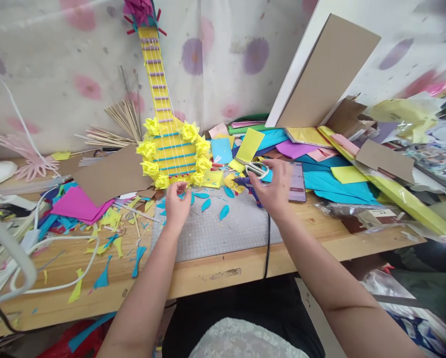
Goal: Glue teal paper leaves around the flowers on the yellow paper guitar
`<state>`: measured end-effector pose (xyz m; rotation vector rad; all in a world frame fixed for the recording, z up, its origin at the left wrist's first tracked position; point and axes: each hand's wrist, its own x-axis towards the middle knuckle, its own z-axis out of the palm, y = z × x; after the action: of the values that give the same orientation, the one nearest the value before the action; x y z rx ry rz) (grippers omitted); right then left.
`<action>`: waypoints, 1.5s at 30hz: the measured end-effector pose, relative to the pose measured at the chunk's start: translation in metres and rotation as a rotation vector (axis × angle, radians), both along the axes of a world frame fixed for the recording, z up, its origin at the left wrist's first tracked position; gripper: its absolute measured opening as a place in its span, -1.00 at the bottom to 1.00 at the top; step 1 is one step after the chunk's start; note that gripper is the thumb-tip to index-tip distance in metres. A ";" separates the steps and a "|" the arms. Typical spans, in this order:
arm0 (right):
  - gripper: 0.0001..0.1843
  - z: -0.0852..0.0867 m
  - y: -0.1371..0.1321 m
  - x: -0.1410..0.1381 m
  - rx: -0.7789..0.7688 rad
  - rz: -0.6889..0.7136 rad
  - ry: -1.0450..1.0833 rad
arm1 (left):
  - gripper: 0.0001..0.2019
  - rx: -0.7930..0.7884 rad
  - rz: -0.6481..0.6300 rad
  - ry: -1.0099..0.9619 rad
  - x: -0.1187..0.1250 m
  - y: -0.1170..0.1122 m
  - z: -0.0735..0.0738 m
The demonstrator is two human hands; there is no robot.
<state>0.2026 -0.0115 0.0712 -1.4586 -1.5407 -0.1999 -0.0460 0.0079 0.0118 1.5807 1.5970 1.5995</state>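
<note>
A paper-covered guitar model [174,154] leans against the curtain, its yellow body edged with yellow paper flowers and strung with white strings. My left hand [178,204] is just in front of its lower edge, fingers curled together; whatever they pinch is too small to make out. Scissors with pale loop handles [257,170] lie between the thumb and fingers of my right hand [276,188]. Beneath that hand a blue glue gun [249,189] rests, partly covered. Several blue paper leaves [224,212] are scattered on the grey cutting mat [215,241] between my hands.
A phone [297,184] lies right of my right hand. Coloured paper sheets [338,181] pile up behind it, below a leaning cardboard panel [329,69]. At left are paper scraps [111,219], thin wooden sticks [124,122] and a white cable [66,238]. A black cord [268,248] hangs over the front edge.
</note>
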 end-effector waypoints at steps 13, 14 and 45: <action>-0.83 -0.038 0.036 -0.109 -0.410 0.486 0.249 | -0.82 -0.300 0.263 0.109 -0.134 0.015 0.019; -0.85 -0.036 0.038 -0.110 -0.425 0.499 0.267 | -0.86 -0.325 0.283 0.206 -0.143 0.014 0.017; -0.76 -0.060 0.020 -0.147 -0.618 0.863 0.261 | -0.82 0.231 -0.227 0.748 -0.046 -0.025 0.053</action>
<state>0.0558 0.0088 0.0109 -1.0476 -1.9434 1.0072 -0.0922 -0.0169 0.0652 2.5907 1.4919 1.1574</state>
